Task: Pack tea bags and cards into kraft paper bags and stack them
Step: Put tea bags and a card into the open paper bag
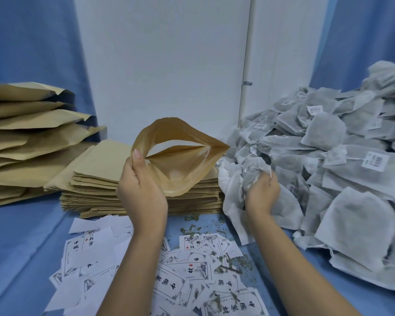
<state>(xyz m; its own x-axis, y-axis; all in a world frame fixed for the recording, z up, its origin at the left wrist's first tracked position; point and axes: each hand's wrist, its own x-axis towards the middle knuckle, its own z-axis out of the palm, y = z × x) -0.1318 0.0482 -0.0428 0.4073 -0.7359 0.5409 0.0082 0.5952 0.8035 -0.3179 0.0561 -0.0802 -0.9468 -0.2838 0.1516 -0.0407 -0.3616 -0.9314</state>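
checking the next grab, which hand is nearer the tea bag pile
Right. The right hand grips tea bags at the left edge of the tea bag pile; the left hand holds the open kraft bag, apart, to the pile's left.

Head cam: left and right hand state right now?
Left hand: grips the rim of the opened tan kraft paper bag.
Right hand: grips a bunch of white mesh tea bags.

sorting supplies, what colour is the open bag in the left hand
Kraft brown, shiny inside: the open bag, head view.
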